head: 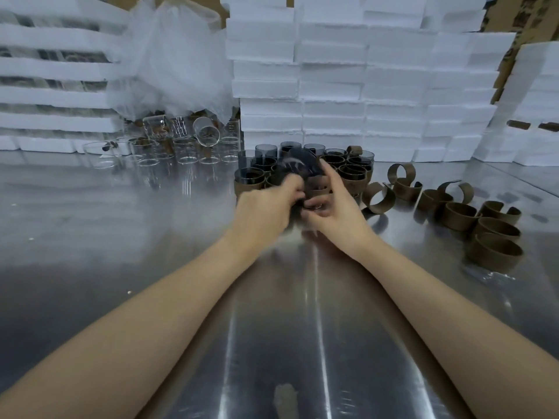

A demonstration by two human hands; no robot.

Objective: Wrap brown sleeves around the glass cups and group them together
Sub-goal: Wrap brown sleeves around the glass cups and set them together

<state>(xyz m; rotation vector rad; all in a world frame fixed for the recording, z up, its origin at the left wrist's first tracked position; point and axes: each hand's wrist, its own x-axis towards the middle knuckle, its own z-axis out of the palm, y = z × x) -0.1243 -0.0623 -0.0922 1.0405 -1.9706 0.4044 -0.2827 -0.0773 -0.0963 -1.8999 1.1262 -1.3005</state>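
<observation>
A dark glass cup (298, 166), blurred, is gripped by the curled left hand (266, 204) and right hand (332, 207) just before the sleeved cups (351, 170) grouped mid-bench, apparently for wrapping. Spare sleeves (484, 228) are kept within reach at right.

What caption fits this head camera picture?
The left hand and right hand grip a dark cup before the sleeved cups; loose sleeves lie right on the metal table.
</observation>
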